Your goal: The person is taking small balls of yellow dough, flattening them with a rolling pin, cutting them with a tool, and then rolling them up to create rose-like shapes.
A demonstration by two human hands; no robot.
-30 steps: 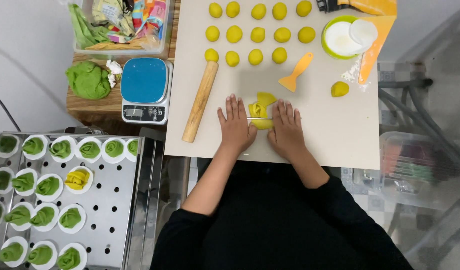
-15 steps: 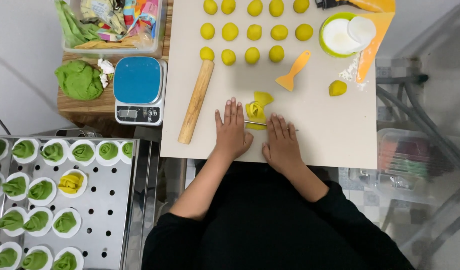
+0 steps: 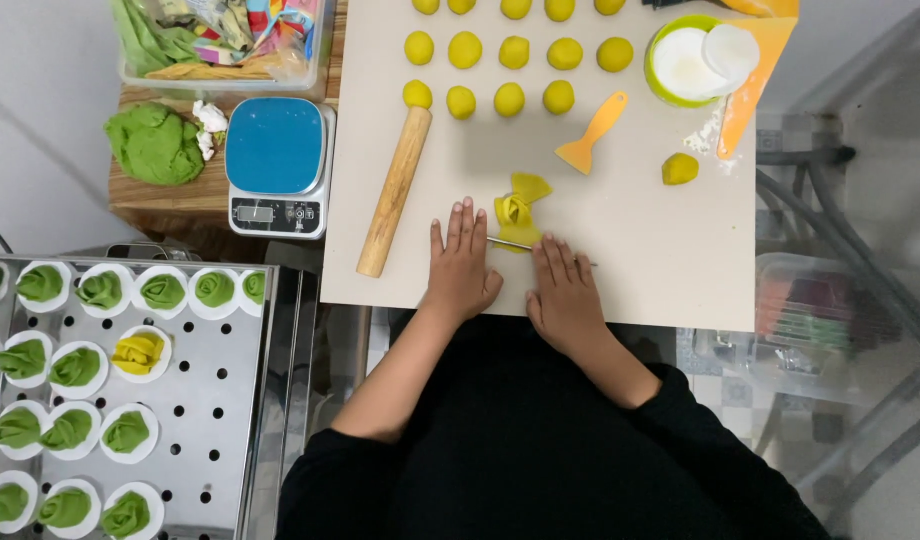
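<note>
Just beyond both hands (image 3: 515, 275), folded yellow dough (image 3: 517, 207)

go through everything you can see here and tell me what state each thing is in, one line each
Left hand: flat, open, on the board.
Right hand: flat, open, over a thin rod.
Folded yellow dough: shaped, lying on the rod.
Yellow balls: unshaped, in rows.
Rolling pin: lying idle.
Scale: nothing on it.
Green dough: one unshaped lump.
Tray: partly filled with shaped pieces.
Scraper: lying idle.
</note>
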